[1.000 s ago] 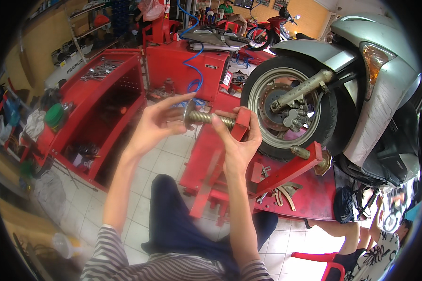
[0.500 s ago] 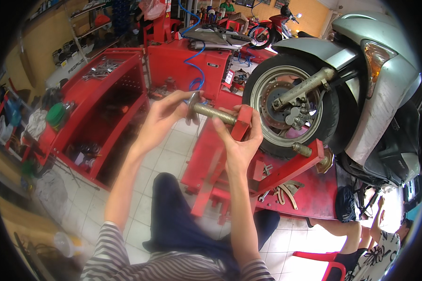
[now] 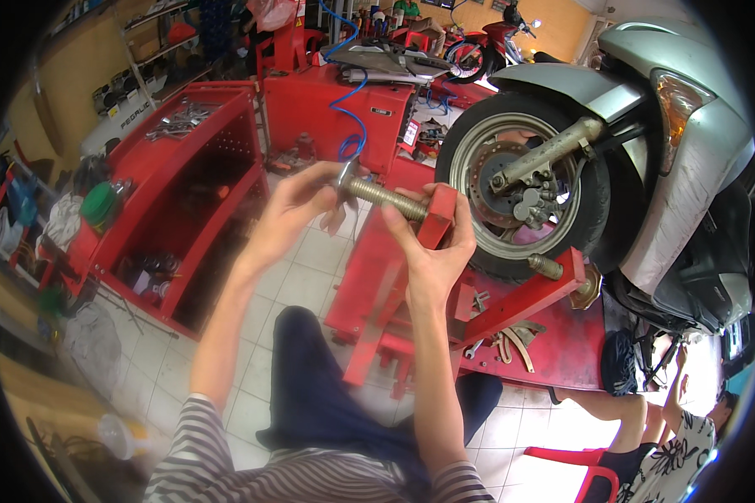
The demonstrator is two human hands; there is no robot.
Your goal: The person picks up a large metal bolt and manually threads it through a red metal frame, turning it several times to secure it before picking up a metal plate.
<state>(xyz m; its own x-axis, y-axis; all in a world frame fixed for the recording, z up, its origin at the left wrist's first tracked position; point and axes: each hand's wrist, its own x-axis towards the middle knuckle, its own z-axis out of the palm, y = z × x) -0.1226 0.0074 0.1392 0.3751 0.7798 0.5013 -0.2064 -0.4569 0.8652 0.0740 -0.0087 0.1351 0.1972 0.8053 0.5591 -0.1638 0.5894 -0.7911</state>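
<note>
My left hand (image 3: pixel 298 205) has its fingers curled round the round metal head of a thick threaded clamp screw (image 3: pixel 386 195). That screw passes into the end of a red metal clamp arm (image 3: pixel 438 220). Wrapped round this end, my right hand (image 3: pixel 436 256) lays its thumb along the threads. Farther right, a second red arm (image 3: pixel 520 306) carries a similar screw (image 3: pixel 545 267), with a metal disc (image 3: pixel 589 285) on its other side. The front wheel (image 3: pixel 524 184) of a silver scooter stands just beyond my right hand. My palms hide part of the screw head and the arm end.
A red tool cart (image 3: pixel 176 193) with wrenches on top stands at left. Loose tools (image 3: pixel 512 344) lie on the red lift platform (image 3: pixel 575 352). A coiled blue hose (image 3: pixel 356 126) hangs ahead. At lower right, a person (image 3: pixel 671 444) sits on a red chair.
My left fingers have shifted round the screw head, and the head sits at a slightly different angle. My right hand keeps its hold on the arm end.
</note>
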